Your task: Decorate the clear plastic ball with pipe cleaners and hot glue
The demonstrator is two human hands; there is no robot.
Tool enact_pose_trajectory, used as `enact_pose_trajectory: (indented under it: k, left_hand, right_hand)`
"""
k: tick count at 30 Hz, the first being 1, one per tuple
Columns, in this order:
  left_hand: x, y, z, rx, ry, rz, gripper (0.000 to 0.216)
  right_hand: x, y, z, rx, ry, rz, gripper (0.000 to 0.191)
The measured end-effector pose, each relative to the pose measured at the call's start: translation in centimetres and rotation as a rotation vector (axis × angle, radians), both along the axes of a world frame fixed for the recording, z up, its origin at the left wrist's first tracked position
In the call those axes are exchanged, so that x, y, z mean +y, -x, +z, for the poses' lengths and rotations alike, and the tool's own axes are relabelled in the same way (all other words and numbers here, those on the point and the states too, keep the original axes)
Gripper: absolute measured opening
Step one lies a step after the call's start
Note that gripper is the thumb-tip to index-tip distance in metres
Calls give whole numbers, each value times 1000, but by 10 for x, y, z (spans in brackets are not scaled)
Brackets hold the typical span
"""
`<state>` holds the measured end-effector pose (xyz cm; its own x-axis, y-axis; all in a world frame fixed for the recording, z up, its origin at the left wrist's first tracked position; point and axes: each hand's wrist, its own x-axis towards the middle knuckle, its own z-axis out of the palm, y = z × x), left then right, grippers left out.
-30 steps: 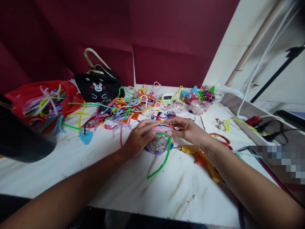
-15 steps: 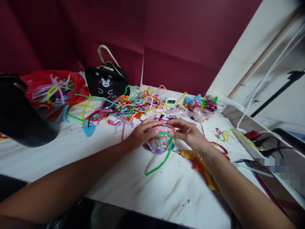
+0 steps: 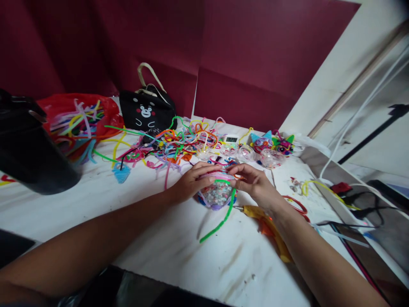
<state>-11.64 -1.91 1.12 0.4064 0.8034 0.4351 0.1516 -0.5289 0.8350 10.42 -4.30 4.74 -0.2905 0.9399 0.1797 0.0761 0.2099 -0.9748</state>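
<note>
A clear glitter-filled ball [image 3: 217, 194] wrapped in coloured pipe cleaners rests on the white table [image 3: 179, 251]. My left hand [image 3: 191, 182] cups its left side with fingers curled over the top. My right hand [image 3: 252, 181] pinches a green pipe cleaner [image 3: 220, 221] at the ball's top right; the pipe cleaner's free end trails down onto the table.
A tangle of pipe cleaners [image 3: 172, 145] lies behind, with a red bag [image 3: 79, 117] of more and a black bear tote [image 3: 147, 111]. Clear balls [image 3: 270, 157], two cat-faced figures [image 3: 271, 143] and a small timer [image 3: 230, 139] sit at the back. A yellow glue gun [image 3: 266, 224] lies under my right wrist. A dark object [image 3: 32, 149] stands left.
The view has shifted a little, so everything sits slightly right. My right fingers have closed tighter on the green pipe cleaner at the ball's top. The ball has stayed on the table.
</note>
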Motion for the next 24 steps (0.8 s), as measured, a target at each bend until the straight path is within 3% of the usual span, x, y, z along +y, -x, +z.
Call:
enact_pose_trajectory:
  k: [6, 13, 20, 24]
  left_hand:
    - [4, 1, -2, 21, -21, -9, 43]
    - [0, 7, 0, -63, 196, -108, 47]
    - [7, 6, -4, -20, 177, -92, 51]
    - [6, 1, -3, -73, 248, -89, 56]
  right_hand:
    - [3, -1, -1, 7, 6, 5, 31]
    - [7, -8, -4, 3, -10, 2, 30]
    - [9, -9, -3, 45, 19, -40, 34]
    - [11, -11, -4, 58, 51, -46, 36]
